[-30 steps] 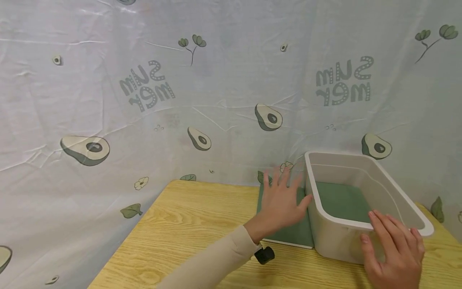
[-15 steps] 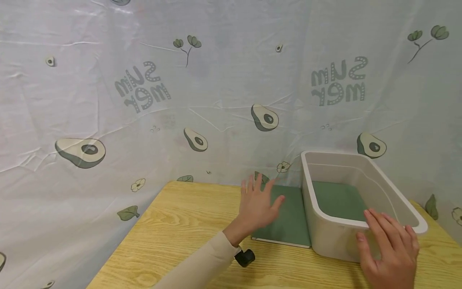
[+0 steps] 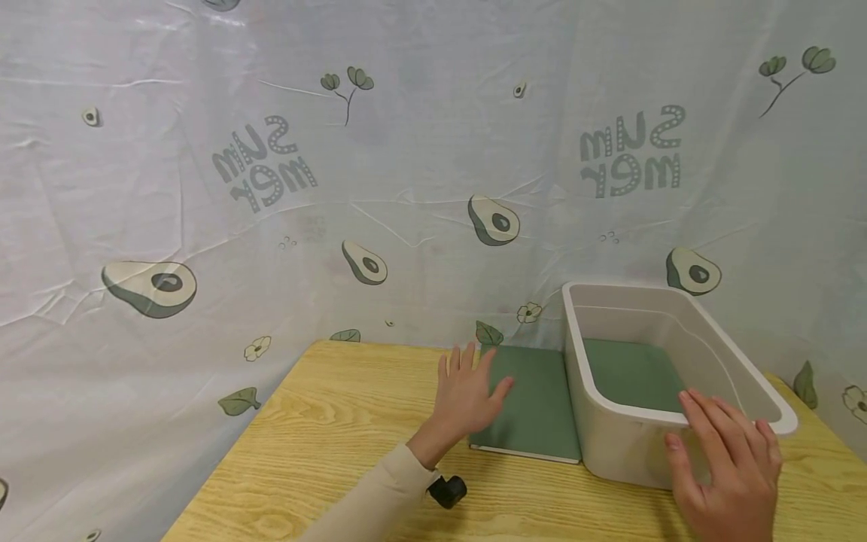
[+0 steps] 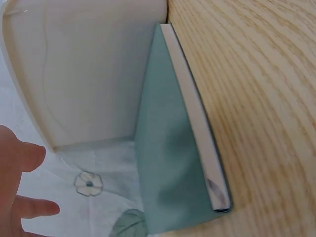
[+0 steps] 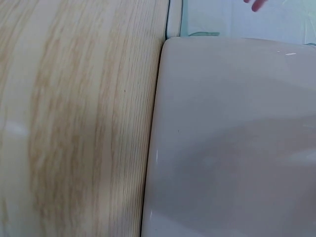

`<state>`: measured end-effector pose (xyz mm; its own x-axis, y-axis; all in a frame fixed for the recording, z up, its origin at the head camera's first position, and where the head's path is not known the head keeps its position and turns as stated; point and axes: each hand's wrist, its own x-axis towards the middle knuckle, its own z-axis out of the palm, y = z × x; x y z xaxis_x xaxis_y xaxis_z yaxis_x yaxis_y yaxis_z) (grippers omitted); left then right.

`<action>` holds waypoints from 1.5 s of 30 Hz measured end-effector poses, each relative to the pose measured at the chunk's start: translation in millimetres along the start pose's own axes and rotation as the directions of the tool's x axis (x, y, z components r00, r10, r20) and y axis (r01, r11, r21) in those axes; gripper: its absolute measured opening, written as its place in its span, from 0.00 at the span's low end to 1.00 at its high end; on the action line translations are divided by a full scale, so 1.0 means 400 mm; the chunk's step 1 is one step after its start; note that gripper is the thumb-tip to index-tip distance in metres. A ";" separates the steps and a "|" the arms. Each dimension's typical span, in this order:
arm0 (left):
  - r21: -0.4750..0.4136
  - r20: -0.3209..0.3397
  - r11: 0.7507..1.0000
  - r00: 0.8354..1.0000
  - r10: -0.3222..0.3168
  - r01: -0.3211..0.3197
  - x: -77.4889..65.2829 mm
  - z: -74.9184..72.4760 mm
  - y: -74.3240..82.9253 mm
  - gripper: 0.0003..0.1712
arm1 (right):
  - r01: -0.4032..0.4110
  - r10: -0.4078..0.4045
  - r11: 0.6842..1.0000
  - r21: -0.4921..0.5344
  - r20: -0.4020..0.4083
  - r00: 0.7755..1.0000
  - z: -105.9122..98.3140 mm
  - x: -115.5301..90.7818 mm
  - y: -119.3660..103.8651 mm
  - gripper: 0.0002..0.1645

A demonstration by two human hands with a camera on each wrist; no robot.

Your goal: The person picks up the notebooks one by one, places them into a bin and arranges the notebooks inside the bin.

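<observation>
A green, thin, book-like slab (image 3: 531,403) with a pale page-like edge lies flat on the wooden table, along the left side of a whitish plastic bin (image 3: 630,444). My left hand (image 3: 463,395) is spread with straight fingers over the slab's left edge. In the left wrist view, part of that hand (image 4: 15,180) shows apart from the slab (image 4: 168,148). At the bin's near rim is my right hand (image 3: 731,470), its fingers fairly straight and the thumb before the front wall. The right wrist view shows the bin's wall (image 5: 237,133) close up.
A flat green piece (image 3: 633,373) covers the bin's floor. Wood-grain tabletop (image 3: 339,436) extends left of the slab. Behind the table hangs a pale curtain (image 3: 406,150) with avocado prints. A small black device (image 3: 447,491) sits at my left wrist.
My left hand has moved left, from beside the bin's wall to the slab's left edge, uncovering more of the slab. The right hand stays at the bin's rim. The head view shifted slightly.
</observation>
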<state>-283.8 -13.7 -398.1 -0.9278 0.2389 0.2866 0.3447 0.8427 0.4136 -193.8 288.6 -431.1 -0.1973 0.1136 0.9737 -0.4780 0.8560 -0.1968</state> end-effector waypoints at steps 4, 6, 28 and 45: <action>-0.028 0.025 1.000 1.000 -0.012 0.013 -0.002 0.015 -0.010 0.36 | 0.007 -0.007 1.000 0.002 -0.010 1.000 0.001 -0.001 0.002 0.34; -0.044 0.039 0.999 0.999 -0.014 0.015 -0.003 0.023 -0.016 0.36 | 0.005 -0.005 1.000 -0.001 -0.002 1.000 0.000 -0.003 0.006 0.34; 0.097 0.308 0.993 0.946 -0.098 0.072 -0.032 0.107 -0.061 0.38 | 0.002 -0.001 1.000 -0.019 0.035 0.999 -0.003 -0.011 0.016 0.35; -0.210 0.327 0.965 0.941 -0.080 0.155 -0.026 0.119 -0.066 0.39 | -0.004 0.005 1.000 -0.026 0.031 0.999 -0.006 -0.022 0.013 0.35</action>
<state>-290.0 -15.6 -453.1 -0.9479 0.3151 -0.0464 0.2185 0.7494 0.6251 -192.4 293.3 -440.3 -0.2266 0.1022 0.9686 -0.4548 0.8683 -0.1980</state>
